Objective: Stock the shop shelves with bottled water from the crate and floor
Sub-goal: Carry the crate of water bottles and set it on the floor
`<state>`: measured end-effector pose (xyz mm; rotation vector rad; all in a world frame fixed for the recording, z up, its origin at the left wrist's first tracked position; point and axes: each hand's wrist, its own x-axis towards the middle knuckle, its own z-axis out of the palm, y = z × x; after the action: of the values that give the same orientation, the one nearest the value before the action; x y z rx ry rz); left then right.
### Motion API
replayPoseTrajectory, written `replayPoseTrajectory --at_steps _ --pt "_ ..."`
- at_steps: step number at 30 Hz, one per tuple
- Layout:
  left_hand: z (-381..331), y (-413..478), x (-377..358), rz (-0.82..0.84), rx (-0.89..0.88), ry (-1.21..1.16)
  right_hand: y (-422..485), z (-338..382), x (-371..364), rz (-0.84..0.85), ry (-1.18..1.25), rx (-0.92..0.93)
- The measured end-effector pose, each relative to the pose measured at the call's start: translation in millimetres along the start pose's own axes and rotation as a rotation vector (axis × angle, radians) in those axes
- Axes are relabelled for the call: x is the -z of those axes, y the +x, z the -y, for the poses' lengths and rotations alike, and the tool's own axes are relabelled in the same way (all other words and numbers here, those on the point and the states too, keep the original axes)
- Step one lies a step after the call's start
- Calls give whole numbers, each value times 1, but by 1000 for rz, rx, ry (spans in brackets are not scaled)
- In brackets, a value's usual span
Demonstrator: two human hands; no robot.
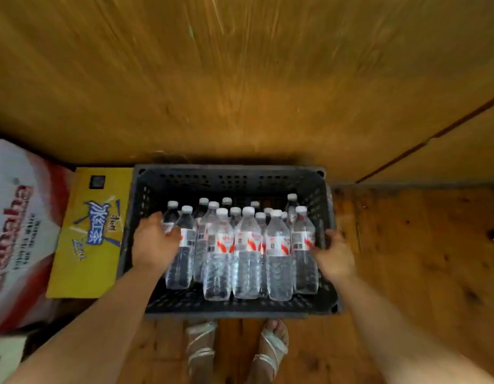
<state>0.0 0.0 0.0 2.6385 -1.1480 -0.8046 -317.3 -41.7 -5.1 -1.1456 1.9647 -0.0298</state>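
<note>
1. step in hand: taking bottles out of the crate (pixel 232 176), which sits under both grips.
2. left grip (pixel 154 239) curls round the leftmost bottle (pixel 170 216).
3. right grip (pixel 334 253) is beside the rightmost bottle (pixel 302 234); cannot tell if it holds.
4. next move probably calls for a straight lift clear of neighbours.

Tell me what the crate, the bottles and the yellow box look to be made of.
Crate: dark moulded plastic, matt, judging by its perforated lattice walls. Bottles: clear thin plastic, glossy, ribbed lower bodies, white caps. Yellow box: probably printed cardboard, flat faces with straight edges.
</note>
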Motion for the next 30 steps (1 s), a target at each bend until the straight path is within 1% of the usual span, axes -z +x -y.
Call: replayPoseTrajectory --at_steps 4,7,10,13,16,17,18,19,20,22,23,25,28,30 --pt "23 35 -24 -99 147 35 35 -7 -16 -197 -118 -42" --pt "37 57 -33 -159 193 99 51 -3 -25 -302 -70 -48" --pt "45 72 -38 -215 208 141 63 -1 -33 -287 26 -124" --pt "48 86 -37 -219 283 68 74 -1 -32 -288 41 -177" --pt "56 105 -25 -135 412 23 84 -6 -24 -285 84 -222" --pt "59 114 -19 -74 465 -66 88 -7 -22 -271 110 -256" --pt "62 121 -13 7 524 -235 93 -10 -20 -240 162 -301" --pt "64 127 -8 97 583 -407 97 -10 -19 -176 248 -348" --pt "69 131 -5 185 635 -519 102 -12 -19 -98 351 -396" --pt "71 131 -1 310 699 -583 109 -13 -18 48 459 -464" --pt "71 129 -3 343 708 -585 112 -14 -18 77 453 -484" --pt "74 126 -8 349 706 -557 117 -16 -19 78 421 -483" --pt "78 124 -14 292 680 -480 120 -18 -24 87 387 -449" --pt "79 120 -15 259 655 -471 120 -21 -24 79 397 -422"
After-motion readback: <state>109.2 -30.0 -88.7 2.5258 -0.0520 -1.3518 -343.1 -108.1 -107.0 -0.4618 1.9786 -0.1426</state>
